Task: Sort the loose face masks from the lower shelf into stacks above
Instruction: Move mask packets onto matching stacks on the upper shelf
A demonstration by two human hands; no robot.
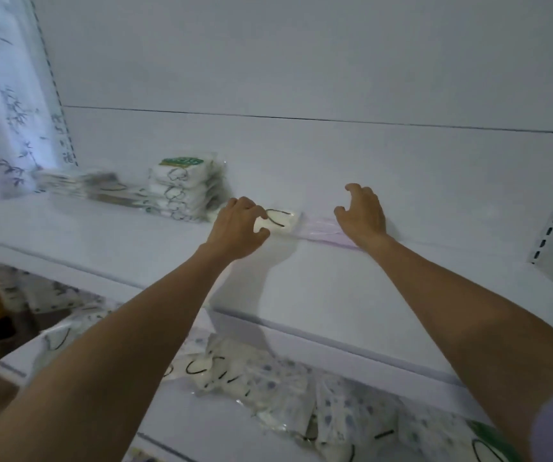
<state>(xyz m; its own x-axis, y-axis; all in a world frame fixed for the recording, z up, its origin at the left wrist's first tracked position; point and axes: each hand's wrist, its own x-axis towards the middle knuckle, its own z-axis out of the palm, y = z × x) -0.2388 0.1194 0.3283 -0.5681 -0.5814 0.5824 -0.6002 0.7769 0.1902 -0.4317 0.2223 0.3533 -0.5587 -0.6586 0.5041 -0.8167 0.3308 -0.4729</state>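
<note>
Left hand [238, 230] pinches white mask [281, 222], seating it beside lilac mask [320, 228] (sorting by type, I'd guess); right hand [363, 213] loose, gripping nothing.

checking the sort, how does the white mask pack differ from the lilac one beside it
The white pack shows a black loop; the lilac pack is plain pale purple. The left hand pinches the white pack; the right hand is over the lilac pack, gripping nothing. Both sit side by side on the upper shelf.
</note>
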